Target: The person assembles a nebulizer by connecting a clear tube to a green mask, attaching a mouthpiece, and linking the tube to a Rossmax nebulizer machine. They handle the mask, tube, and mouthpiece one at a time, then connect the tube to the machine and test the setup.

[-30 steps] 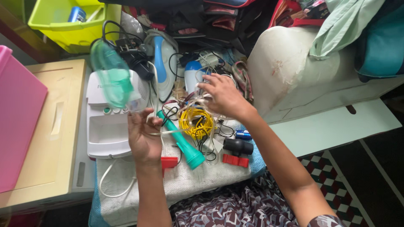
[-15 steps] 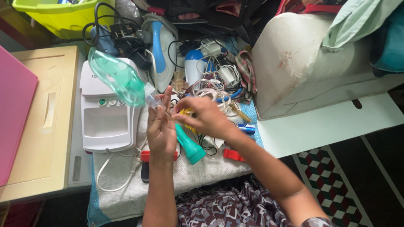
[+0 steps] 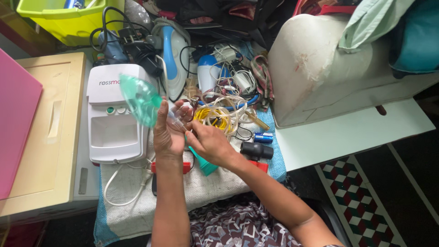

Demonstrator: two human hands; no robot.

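Observation:
My left hand (image 3: 167,130) holds up a translucent green breathing mask (image 3: 140,99) by its clear neck, over a white nebuliser machine (image 3: 116,114). My right hand (image 3: 208,144) meets it from the right, fingers pinched on clear tubing (image 3: 225,109) at the mask's connector. The tubing loops back over a coil of yellow cable (image 3: 206,115). A teal tube-shaped thing (image 3: 202,163) lies under my hands on a white towel (image 3: 137,201).
A clothes iron (image 3: 173,55), a white and blue hair dryer (image 3: 209,71), black plugs and cables (image 3: 132,43) crowd the back. A yellow-green bin (image 3: 68,20) stands far left, a pink lid (image 3: 16,123) at left, a cream cushion (image 3: 329,73) at right.
The mask has dropped lower and nearer. My right hand has come down from the cable pile to the mask's connector, drawing clear tubing with it.

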